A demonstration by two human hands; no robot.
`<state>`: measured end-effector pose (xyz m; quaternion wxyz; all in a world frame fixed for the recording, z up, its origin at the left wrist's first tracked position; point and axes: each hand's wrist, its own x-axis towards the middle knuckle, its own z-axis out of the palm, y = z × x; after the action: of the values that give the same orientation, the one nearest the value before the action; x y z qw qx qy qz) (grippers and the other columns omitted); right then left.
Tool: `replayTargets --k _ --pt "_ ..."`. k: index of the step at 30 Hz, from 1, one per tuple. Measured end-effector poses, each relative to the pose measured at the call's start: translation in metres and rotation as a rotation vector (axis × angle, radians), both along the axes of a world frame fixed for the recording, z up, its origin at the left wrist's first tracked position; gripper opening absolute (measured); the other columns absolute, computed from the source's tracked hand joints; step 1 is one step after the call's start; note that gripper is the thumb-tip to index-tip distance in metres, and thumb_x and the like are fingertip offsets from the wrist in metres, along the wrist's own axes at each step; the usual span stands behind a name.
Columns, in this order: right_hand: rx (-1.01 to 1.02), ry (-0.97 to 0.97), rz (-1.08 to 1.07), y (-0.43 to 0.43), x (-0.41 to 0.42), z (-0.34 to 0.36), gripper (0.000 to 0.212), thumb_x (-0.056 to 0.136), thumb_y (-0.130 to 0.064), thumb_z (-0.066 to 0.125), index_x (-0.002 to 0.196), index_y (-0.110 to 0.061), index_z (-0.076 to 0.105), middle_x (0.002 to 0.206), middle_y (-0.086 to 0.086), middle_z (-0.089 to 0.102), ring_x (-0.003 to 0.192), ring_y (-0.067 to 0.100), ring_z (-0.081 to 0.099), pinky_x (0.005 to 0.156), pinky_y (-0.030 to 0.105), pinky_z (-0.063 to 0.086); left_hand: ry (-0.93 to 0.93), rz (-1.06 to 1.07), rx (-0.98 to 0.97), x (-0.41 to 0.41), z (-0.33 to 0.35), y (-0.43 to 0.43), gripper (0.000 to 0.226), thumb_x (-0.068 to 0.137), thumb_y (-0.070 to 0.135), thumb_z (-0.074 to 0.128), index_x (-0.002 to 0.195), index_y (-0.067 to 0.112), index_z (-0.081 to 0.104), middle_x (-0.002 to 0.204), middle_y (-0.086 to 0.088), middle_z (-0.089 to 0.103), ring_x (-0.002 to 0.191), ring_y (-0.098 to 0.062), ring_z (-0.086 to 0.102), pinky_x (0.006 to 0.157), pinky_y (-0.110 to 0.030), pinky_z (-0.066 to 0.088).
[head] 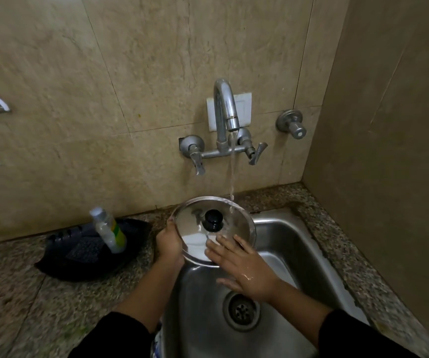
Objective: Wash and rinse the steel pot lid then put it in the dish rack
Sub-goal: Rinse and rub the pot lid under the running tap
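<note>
Nearest the viewer, beneath both forearms in their black sleeves (120, 334), lies the steel sink (280, 228) with its round drain (241, 311) just under the right wrist; above the basin the right hand (239, 267) is spread flat and wet, fingers splayed and gripping nothing, its fingertips (214, 248) resting on the near face of the steel pot lid (195, 218); the left hand (170, 245) is closed on the lid's left rim, thumb over the edge, and carries its weight; the lid sits just beyond both hands, tilted with its top face and black knob (213, 218) towards the person, its far edge raised under the stream of water (232, 174); the left hand is the holder and the right is free to rub, so the coming move likely turns on sweeping the open palm away from the body across the wetted face; rinsing appears under way, and no dish rack can be identified with certainty; left of the left hand, on the speckled stone counter (27, 301), a dark tray (84, 264) holds a soap bottle (108, 229); beyond the lid, the wall tap (225, 112) runs from a beige tiled wall (104, 73), with a side wall closing the corner to the right.
</note>
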<state>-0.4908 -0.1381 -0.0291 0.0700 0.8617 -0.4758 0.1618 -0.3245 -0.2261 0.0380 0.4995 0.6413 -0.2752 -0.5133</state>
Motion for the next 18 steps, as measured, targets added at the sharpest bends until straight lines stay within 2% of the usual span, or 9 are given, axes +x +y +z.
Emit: replayTargets --k 3,5,7,8,10,12,13,15,18 --pt "-0.083 -0.113 0.131 -0.005 -0.011 0.011 0.045 0.095 -0.019 0.051 0.140 -0.027 0.046 0.147 -0.006 0.047 0.137 0.014 0.041 0.106 0.037 0.039 0.084 -0.088 0.096 0.006 -0.001 0.000 0.039 0.098 0.028 0.044 0.110 -0.004 0.062 0.105 -0.019 0.065 0.087 -0.031 0.061 0.083 -0.038 0.051" --pt "-0.094 -0.292 0.097 -0.009 -0.010 0.029 0.038 0.091 -0.014 0.056 0.127 -0.024 0.059 0.130 -0.003 0.063 0.119 0.015 0.060 0.093 0.037 0.052 0.175 -0.194 0.208 0.008 0.000 0.002 0.039 0.101 0.030 0.034 0.112 0.000 0.058 0.096 -0.017 0.064 0.081 -0.030 0.061 0.067 -0.033 0.055" --pt "-0.065 -0.476 -0.062 -0.014 -0.010 0.053 0.033 0.087 -0.016 0.057 0.119 -0.022 0.065 0.108 0.001 0.073 0.096 0.018 0.069 0.079 0.037 0.057 0.048 -0.295 0.252 0.012 -0.006 0.002 0.054 0.098 0.051 0.028 0.099 0.006 0.058 0.074 -0.012 0.061 0.061 -0.024 0.057 0.045 -0.023 0.049" --pt "0.014 -0.582 -0.161 -0.019 -0.012 0.064 0.031 0.088 -0.017 0.058 0.118 -0.022 0.065 0.104 0.002 0.073 0.092 0.017 0.069 0.078 0.038 0.058 -0.117 -0.330 0.213 0.014 -0.011 0.003 0.062 0.094 0.060 0.026 0.091 0.007 0.059 0.068 -0.012 0.059 0.057 -0.024 0.056 0.045 -0.022 0.049" --pt "0.268 -0.807 -0.278 -0.031 -0.018 0.083 0.028 0.089 -0.017 0.063 0.117 -0.021 0.065 0.106 -0.001 0.072 0.096 0.013 0.067 0.083 0.036 0.056 -0.425 -0.305 0.054 0.020 -0.025 0.003 0.069 0.091 0.065 0.025 0.091 0.007 0.064 0.084 -0.019 0.067 0.075 -0.032 0.065 0.069 -0.033 0.056" --pt "0.416 -0.996 -0.286 -0.046 -0.023 0.093 0.021 0.085 -0.010 0.068 0.105 -0.018 0.070 0.100 0.000 0.073 0.093 0.016 0.067 0.084 0.037 0.055 -0.472 -0.266 -0.021 0.025 -0.037 0.003 0.064 0.092 0.061 0.029 0.110 0.009 0.062 0.115 -0.017 0.064 0.106 -0.033 0.061 0.095 -0.039 0.046" --pt "0.467 -1.068 -0.287 -0.052 -0.025 0.096 0.018 0.083 -0.005 0.069 0.095 -0.019 0.071 0.092 -0.001 0.073 0.087 0.016 0.068 0.081 0.036 0.054 -0.382 -0.302 -0.016 0.027 -0.041 0.001 0.065 0.090 0.065 0.031 0.118 0.013 0.060 0.123 -0.012 0.061 0.114 -0.029 0.057 0.100 -0.039 0.042" --pt "0.552 -1.176 -0.311 -0.061 -0.028 0.100 0.022 0.079 0.001 0.070 0.082 -0.021 0.071 0.074 -0.006 0.072 0.069 0.010 0.066 0.071 0.029 0.052 -0.029 -0.421 0.053 0.027 -0.043 -0.002 0.075 0.080 0.078 0.036 0.123 0.022 0.060 0.129 -0.004 0.061 0.116 -0.024 0.059 0.098 -0.042 0.045" --pt "0.649 -1.336 -0.379 -0.073 -0.033 0.094 0.013 0.076 0.003 0.070 0.079 -0.009 0.073 0.065 0.000 0.070 0.060 0.013 0.063 0.064 0.025 0.048 0.224 -0.511 0.050 0.025 -0.024 0.009 0.059 0.092 0.062 0.033 0.115 0.019 0.067 0.112 -0.008 0.073 0.102 -0.022 0.069 0.081 -0.036 0.055"
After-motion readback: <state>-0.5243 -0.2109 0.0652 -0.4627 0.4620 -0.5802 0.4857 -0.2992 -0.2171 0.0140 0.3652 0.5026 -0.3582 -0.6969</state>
